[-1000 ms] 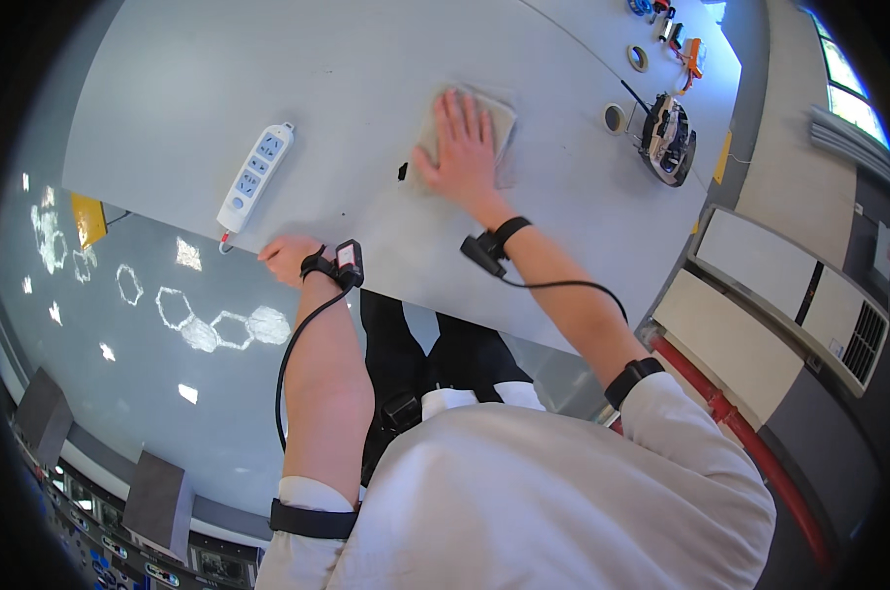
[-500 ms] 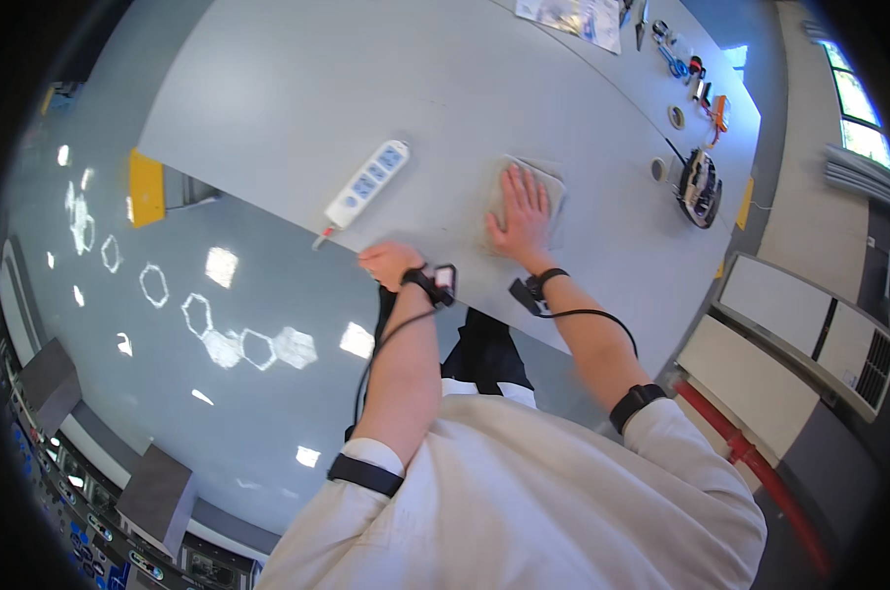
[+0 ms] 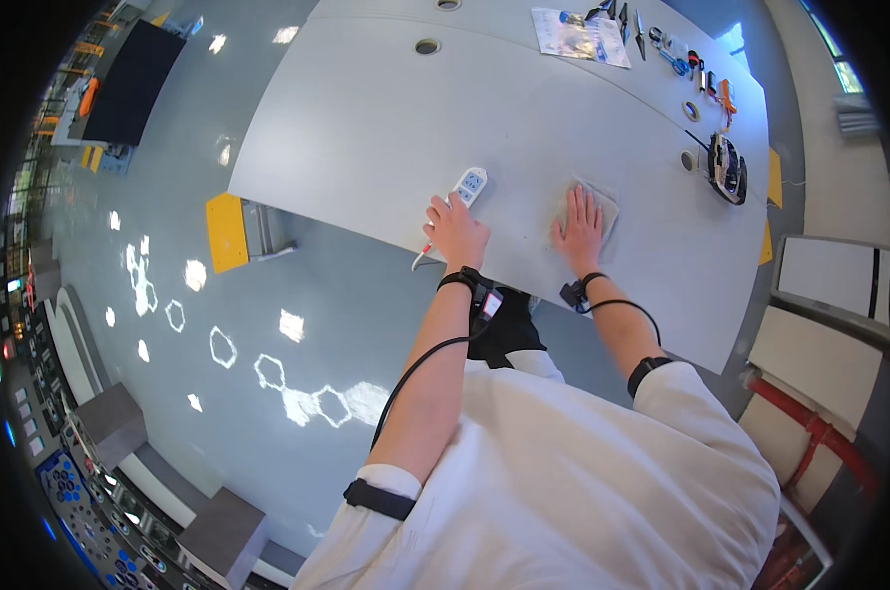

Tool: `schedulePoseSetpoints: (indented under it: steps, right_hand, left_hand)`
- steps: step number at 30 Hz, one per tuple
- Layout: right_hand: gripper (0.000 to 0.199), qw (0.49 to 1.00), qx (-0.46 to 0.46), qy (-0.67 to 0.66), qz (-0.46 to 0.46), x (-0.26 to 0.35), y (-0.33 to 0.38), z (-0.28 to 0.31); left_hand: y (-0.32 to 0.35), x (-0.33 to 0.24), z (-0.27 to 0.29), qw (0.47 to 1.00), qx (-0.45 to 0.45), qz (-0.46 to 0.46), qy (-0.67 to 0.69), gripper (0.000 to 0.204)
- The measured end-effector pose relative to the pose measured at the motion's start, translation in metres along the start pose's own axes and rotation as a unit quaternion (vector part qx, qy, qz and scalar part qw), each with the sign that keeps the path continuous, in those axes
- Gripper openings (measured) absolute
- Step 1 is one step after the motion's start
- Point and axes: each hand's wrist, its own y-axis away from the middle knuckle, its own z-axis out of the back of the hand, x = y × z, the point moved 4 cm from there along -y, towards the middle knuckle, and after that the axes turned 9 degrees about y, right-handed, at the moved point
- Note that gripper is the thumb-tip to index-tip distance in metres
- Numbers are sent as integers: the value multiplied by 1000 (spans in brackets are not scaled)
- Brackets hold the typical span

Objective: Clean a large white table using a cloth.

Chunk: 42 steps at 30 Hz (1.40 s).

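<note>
The left grip (image 3: 458,234) is clamped over the power strip (image 3: 473,184) (the cloth (image 3: 609,216) lies under the right grip (image 3: 583,224), fingers apart).

Your white power strip (image 3: 473,182) is angled diagonally at upper centre, its lower part hidden. Your beige cloth (image 3: 609,215) lies flat, partly covered, farther right.

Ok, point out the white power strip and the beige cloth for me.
White power strip (image 3: 473,183): head view, on its exposed socket face.
Beige cloth (image 3: 609,215): head view, on its uncovered right part.
</note>
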Motion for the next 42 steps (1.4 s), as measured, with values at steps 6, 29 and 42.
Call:
schedulePoseSetpoints:
  steps: [6,29,42]
  right_hand:
    - [72,996,6,-7,-92,34,24,7]
    - [70,991,-77,-9,-110,108,-299,-58]
    - [73,965,68,-186,171,235,-88,4]
  left_hand:
    - [-22,10,7,983,-94,-52,-146,74]
    - [-18,196,118,989,-81,74,97,53]
    - [-41,190,121,992,-119,42,10,53]
